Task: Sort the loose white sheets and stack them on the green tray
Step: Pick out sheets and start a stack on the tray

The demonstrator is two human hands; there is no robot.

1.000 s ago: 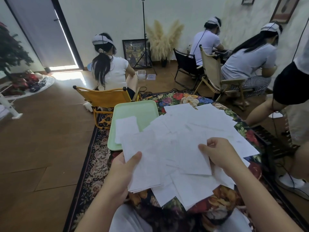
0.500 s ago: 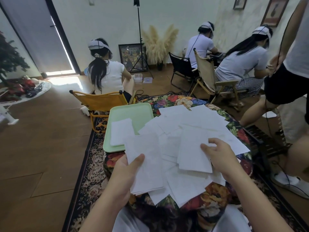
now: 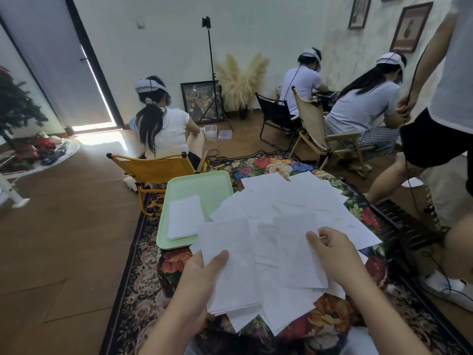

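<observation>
Sheets spread beside the tray

Loose white sheets (image 3: 294, 201) lie fanned across the floral tabletop (image 3: 368, 216), overlapping. The left hand (image 3: 197, 280) holds a small gathered stack (image 3: 227, 267), thumb on top, its grip closed on the paper. The right hand (image 3: 332, 254) pinches one sheet (image 3: 294, 252) at its right edge. A short pile (image 3: 185, 216) lies on the green tray (image 3: 204, 185), left of the spread.
</observation>
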